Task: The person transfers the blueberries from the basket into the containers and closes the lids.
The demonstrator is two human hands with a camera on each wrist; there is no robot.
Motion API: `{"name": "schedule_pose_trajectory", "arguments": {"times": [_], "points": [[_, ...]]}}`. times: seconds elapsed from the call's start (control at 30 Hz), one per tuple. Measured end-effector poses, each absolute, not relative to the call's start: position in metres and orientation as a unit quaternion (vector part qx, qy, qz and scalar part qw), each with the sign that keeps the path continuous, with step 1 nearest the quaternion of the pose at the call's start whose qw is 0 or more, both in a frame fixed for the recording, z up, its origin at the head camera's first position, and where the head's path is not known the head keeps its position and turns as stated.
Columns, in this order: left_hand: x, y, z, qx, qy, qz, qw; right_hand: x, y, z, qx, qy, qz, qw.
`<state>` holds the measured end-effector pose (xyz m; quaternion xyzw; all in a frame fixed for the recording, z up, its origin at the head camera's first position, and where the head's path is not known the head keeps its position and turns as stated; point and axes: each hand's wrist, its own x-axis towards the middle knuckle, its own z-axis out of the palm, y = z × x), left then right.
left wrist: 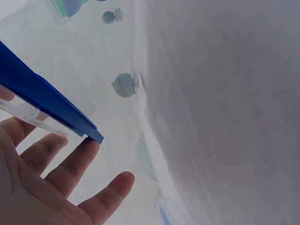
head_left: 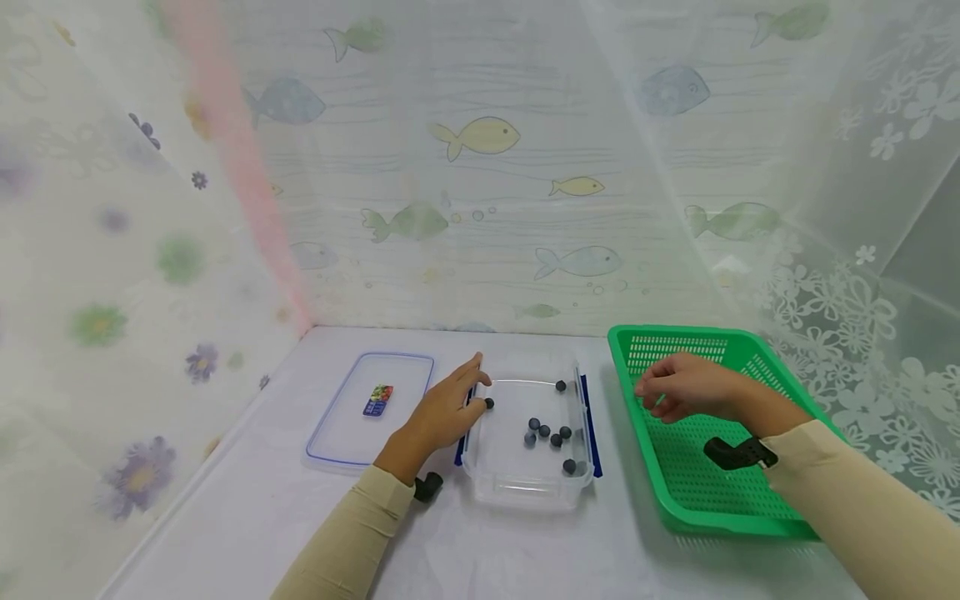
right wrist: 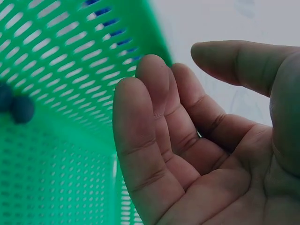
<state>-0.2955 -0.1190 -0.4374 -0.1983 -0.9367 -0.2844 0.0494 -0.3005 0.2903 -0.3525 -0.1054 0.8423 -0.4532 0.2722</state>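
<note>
In the head view a clear plastic food container (head_left: 525, 487), its blue side latches hanging down, holds several small dark blue balls that look like blueberries (head_left: 544, 432). My left hand (head_left: 444, 407) is at the container's left side. Seen from the left wrist, its loosely spread fingers (left wrist: 70, 168) lie against the blue latch (left wrist: 51, 101), with one fingertip right at the latch's end. Above the left part of a green basket (head_left: 678, 521) is my right hand (head_left: 693, 387), fingers relaxed and loosely bent, with nothing in them. Two dark berries (right wrist: 22, 108) show in the basket beside it.
A clear lid with a blue rim (head_left: 318, 457) and a colourful label (head_left: 378, 400) lies on the white table (head_left: 247, 533), left of the container. Printed curtains (head_left: 480, 175) with fish and flowers enclose the back and sides. The basket stands at the right.
</note>
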Motion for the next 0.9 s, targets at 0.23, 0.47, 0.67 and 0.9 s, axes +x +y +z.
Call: {"name": "schedule_pose_trajectory", "arguments": {"times": [0.23, 0.47, 0.67, 0.9], "points": [[-0.296, -0.119, -0.438, -0.203, -0.934, -0.291, 0.053, -0.297, 0.303, -0.367, -0.094, 0.849, -0.441, 0.277], [-0.296, -0.120, -0.437, -0.200, -0.935, -0.290, 0.049, -0.296, 0.312, -0.384, -0.075, 0.858, -0.422, 0.282], [-0.295, -0.119, -0.436, -0.197, -0.935, -0.290, 0.045, -0.295, 0.314, -0.398, -0.074, 0.851, -0.423, 0.303], [-0.295, -0.119, -0.438, -0.197, -0.935, -0.291, 0.052, -0.292, 0.313, -0.404, -0.038, 0.853, -0.414, 0.316]]}}
